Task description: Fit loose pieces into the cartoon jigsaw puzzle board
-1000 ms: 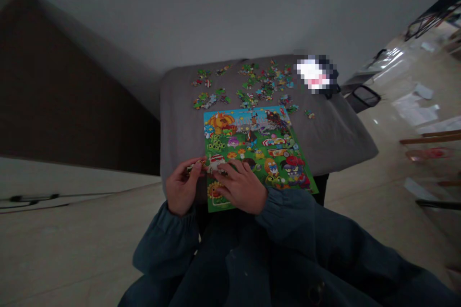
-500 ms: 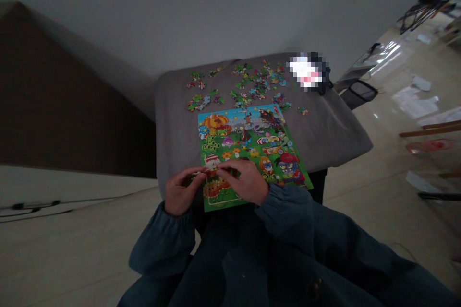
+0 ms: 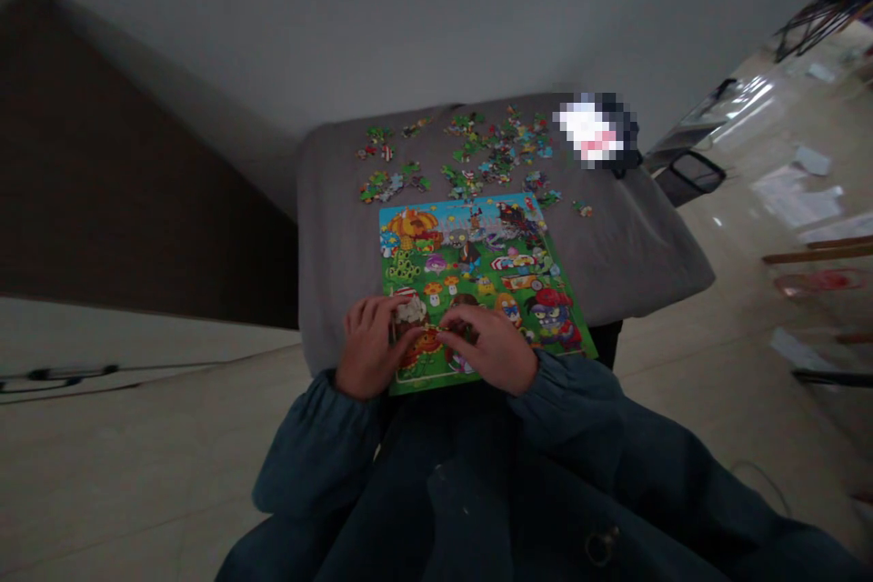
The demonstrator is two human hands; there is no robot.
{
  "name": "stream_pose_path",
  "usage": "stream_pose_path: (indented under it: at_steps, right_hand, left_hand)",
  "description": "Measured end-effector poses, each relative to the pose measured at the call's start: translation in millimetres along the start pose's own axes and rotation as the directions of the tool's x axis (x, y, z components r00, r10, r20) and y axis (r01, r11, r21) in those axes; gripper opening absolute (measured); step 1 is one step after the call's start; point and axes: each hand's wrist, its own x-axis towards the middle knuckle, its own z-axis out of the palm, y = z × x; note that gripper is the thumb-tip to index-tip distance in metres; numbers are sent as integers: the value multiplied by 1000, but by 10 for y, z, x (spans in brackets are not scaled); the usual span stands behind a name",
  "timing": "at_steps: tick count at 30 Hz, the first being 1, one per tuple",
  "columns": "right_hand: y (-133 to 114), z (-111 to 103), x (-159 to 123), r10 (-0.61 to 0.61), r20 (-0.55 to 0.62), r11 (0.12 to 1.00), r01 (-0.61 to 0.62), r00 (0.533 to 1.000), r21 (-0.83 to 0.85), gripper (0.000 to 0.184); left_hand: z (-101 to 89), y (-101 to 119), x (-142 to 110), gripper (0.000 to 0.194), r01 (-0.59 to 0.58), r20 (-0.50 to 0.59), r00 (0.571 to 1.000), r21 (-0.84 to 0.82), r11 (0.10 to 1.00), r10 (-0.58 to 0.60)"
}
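A colourful jigsaw puzzle board (image 3: 436, 375) with cartoon plants and zombies lies at the near edge of a grey-covered table. My right hand (image 3: 492, 347) pinches a small puzzle piece (image 3: 431, 327) over the board's lower left part. From the left edge of the board my left hand (image 3: 372, 346) reaches in, its thumb stretched to the piece and apart from the index finger. The other left fingers are bent over the board's edge. My fingertips partly cover the piece, so its shape and picture cannot be made out.
Loose puzzle pieces (image 3: 505, 145) lie in several clusters beyond the board. A blurred-out white and dark object (image 3: 593, 132) stands at the far right corner of the grey tabletop (image 3: 627, 245). A dark brown panel (image 3: 136, 182) rises at the left, a wall behind.
Both hands have shifted right over the board. My left thumb and index finger, close together before, have spread apart. The view has moved slightly.
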Motion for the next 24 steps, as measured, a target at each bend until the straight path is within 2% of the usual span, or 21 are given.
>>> stream_pose_path:
  at_steps: [2, 5, 7, 13, 18, 24]
  right_hand:
    - [10, 18, -9, -13, 16, 1000, 13, 1000, -9, 5]
    - [22, 42, -17, -58, 41, 998, 58, 997, 15, 21]
    - [18, 57, -22, -86, 60, 996, 85, 994, 22, 25]
    - [-10, 107, -6, -83, 119, 996, 79, 989, 34, 26]
    - [-14, 162, 40, -128, 158, 989, 139, 979, -58, 17]
    - [6, 234, 55, -167, 138, 974, 186, 976, -133, 17]
  left_hand:
    - [-11, -7, 4, 43, 22, -11, 1000, 11, 1000, -22]
    - [-28, -48, 19, 45, 12, -31, 999, -33, 999, -13]
    - [-39, -80, 26, 45, 0, -39, 999, -60, 998, -2]
    - [-97, -128, 31, 48, -11, -19, 1000, -117, 993, 9]
    - [-142, -153, 31, 52, 4, 22, 1000, -169, 986, 0]
    - [-164, -146, 40, 56, 46, 101, 994, -177, 983, -28]
